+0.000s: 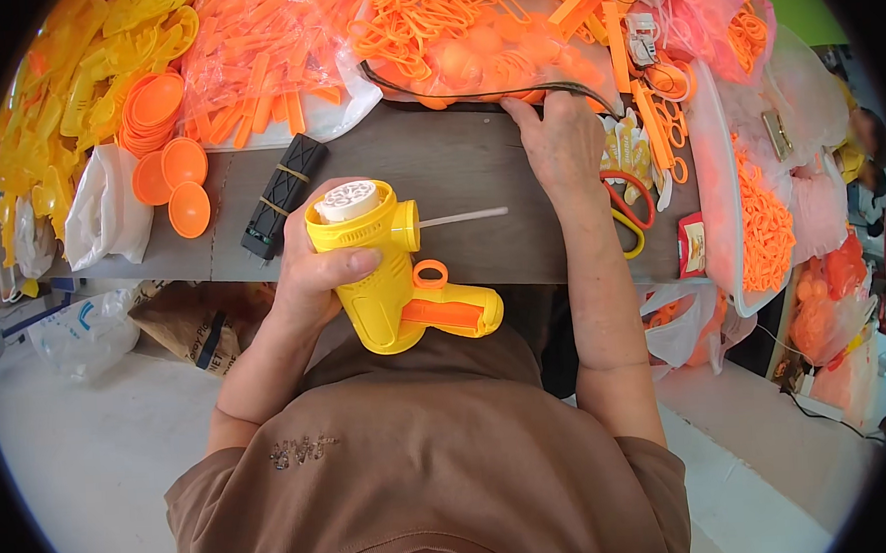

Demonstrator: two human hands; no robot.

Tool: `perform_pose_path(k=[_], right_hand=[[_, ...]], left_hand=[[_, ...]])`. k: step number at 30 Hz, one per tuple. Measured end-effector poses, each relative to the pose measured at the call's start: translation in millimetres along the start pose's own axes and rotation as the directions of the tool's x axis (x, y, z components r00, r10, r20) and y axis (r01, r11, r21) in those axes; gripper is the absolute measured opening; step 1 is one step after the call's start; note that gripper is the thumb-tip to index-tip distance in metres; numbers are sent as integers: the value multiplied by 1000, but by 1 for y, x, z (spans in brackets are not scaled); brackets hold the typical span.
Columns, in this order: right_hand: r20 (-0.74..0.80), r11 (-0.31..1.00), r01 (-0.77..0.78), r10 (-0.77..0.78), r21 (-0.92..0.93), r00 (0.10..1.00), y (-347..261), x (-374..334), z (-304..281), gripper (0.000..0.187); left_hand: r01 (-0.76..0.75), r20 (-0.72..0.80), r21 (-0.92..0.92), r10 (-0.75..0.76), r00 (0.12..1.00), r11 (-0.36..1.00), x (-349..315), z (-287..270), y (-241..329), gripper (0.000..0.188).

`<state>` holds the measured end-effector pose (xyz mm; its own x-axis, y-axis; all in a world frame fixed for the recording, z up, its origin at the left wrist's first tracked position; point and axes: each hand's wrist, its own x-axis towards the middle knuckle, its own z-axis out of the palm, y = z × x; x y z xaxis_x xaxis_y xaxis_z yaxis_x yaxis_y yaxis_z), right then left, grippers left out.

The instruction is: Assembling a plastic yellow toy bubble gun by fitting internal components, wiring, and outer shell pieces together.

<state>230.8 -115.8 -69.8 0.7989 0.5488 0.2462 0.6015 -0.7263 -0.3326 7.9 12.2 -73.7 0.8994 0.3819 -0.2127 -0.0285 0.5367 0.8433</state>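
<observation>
Left fingers: the left hand (312, 268) is wrapped around the body of a yellow toy bubble gun (393, 279), thumb across the front, fingers closed firmly on it.
Toy position: it is held above the lap, just off the near edge of the grey worktable (437, 167); white perforated nozzle cap (347, 199) up, orange trigger ring (430, 273) and orange grip panel (443, 315) towards the person's right.
Thin rod: a pale stick or tube (460, 218) juts sideways from the toy's collar, its tip free in the air.
Right fingers: the right hand (561, 145) lies knuckles up on the far side of the table, fingertips curled down at the edge of a clear bag of orange plastic parts (461, 45). Whether they pinch a part, I cannot tell.
Around the hands: red-handled scissors (628, 207) just beside the right wrist, a black banded block (283, 195) near the left hand, orange discs (172, 175) further left, yellow parts (63, 96) heaped beyond.
Risk: the protruding rod looks easy to bend or knock out, judging by how far it sticks out; with only one hand on it, the toy could tip or slip into the lap.
Risk at the bag: pulling at the bag could spill loose pieces over the table.
Hidden: the right fingertips, the toy's underside, and the rod's seat in the collar.
Hard to read: the rim of the view is bent and crowded; the pink and orange piles on the right blur together.
</observation>
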Motion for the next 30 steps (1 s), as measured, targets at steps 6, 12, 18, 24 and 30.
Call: perform_pose_path(k=[6,12,18,24,30], right_hand=[[-83,986,111,-101,125,991,10,-6,2,40],[-123,961,55,-22,270,992,20,-13,9,27],[-225,984,167,-151,56,963,24,-22,2,22],[117,559,-183,153,809,981,-11,-55,-33,15],[432,599,-336,-19,727,901,2,-65,-48,26]], left_hand=[[-12,-14,-3,12,1000,1000,2,-3,0,68],[-25,6,11,25,1000,1000,8,-3,3,65],[-14,8,8,14,1000,1000,11,4,4,64],[21,24,-75,-19,1000,997,15,13,10,64],[-24,72,-4,24,997,1000,17,15,12,64]])
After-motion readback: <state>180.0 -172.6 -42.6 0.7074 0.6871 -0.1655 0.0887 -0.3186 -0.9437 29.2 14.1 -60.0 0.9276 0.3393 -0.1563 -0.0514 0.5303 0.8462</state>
